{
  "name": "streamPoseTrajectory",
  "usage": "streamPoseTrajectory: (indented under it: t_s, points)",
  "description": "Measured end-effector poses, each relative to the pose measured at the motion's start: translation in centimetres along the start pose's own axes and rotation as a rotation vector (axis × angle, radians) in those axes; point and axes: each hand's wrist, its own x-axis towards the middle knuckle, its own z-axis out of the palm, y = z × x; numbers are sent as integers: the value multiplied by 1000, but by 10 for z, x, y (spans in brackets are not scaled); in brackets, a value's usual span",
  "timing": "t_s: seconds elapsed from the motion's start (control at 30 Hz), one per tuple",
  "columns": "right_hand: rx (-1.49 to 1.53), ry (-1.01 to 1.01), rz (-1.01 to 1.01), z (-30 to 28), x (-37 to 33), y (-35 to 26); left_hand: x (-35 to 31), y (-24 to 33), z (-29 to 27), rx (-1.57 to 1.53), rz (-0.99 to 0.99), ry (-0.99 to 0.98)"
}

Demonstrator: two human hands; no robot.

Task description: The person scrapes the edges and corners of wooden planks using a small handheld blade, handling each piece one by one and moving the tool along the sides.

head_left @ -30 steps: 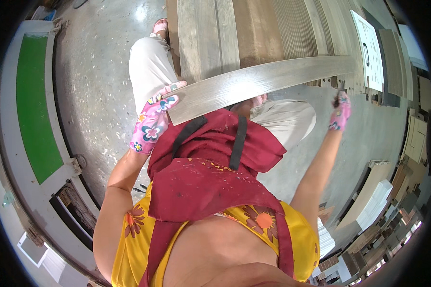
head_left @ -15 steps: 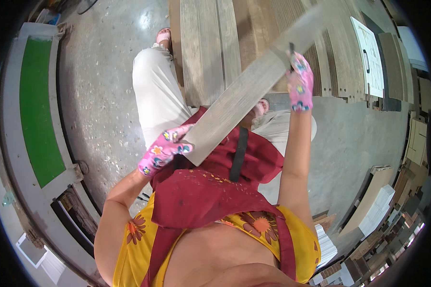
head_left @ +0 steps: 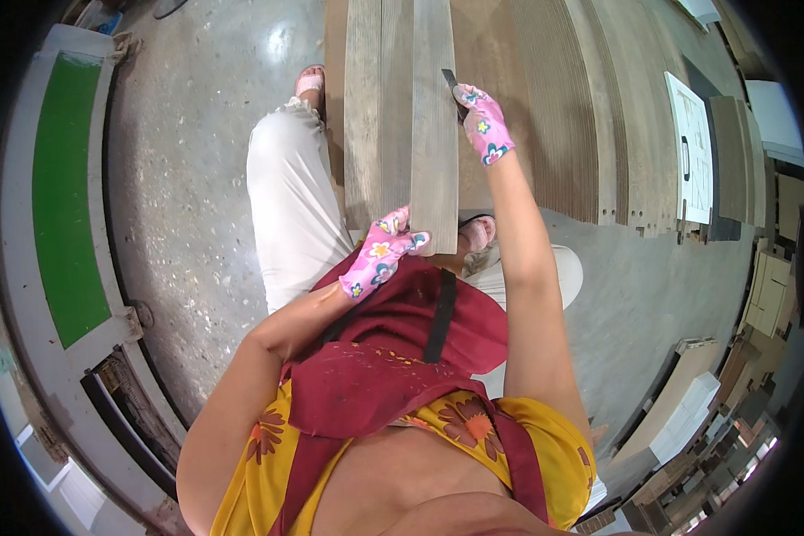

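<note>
A long grey-brown wooden plank (head_left: 434,161) lies lengthwise in front of me, alongside two similar planks (head_left: 363,134). My left hand (head_left: 386,254), in a pink flowered glove, grips its near end at the left corner, thumb across the end. My right hand (head_left: 485,125), gloved alike, is closed round a dark, flat, narrow tool (head_left: 449,82) at the plank's right edge. The tool's exact kind is unclear, since the fingers cover part of it.
A brown board surface (head_left: 491,45) lies under the planks. Stacked grooved planks (head_left: 563,116) stand to the right, with a white panel (head_left: 690,147) beyond. At left is a grey frame with a green panel (head_left: 67,196). My sandalled feet flank the planks; boards (head_left: 670,402) lie at lower right.
The plank has swung from a raised diagonal to lying lengthwise beside the other two. My left hand moved right and forward with its end; my right hand moved left, still holding the dark tool.
</note>
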Motion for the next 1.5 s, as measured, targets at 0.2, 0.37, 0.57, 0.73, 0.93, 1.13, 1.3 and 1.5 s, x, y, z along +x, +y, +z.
streamPoseTrajectory:
  t_s: [0.2, 0.37, 0.57, 0.73, 0.93, 1.13, 1.3, 1.5]
  points:
    - [-26, 85, -107, 0, -11, 15, 34, -68, -4, 17, 38, 74]
    - [156, 155, -176, -26, 21, 47, 34, -64, 7, 523, 409, 147]
    - [158, 100, -296, -14, 10, 51, 55, -12, -62, 558, 494, 528]
    - [161, 298, -123, -37, -52, 90, 110, -4, -119, 354, 340, 634]
    - [-242, 295, -257, -29, -77, 130, 117, 0, -117, 448, 226, 515]
    - [-80, 198, -38, -34, -84, 98, 123, -3, -124, 411, 261, 476]
    - [-346, 352, -351, -82, -119, 38, 129, -20, -144, 330, 340, 524]
    - [-1145, 912, -473, -234, -162, -20, 110, -6, -88, 646, 635, 652]
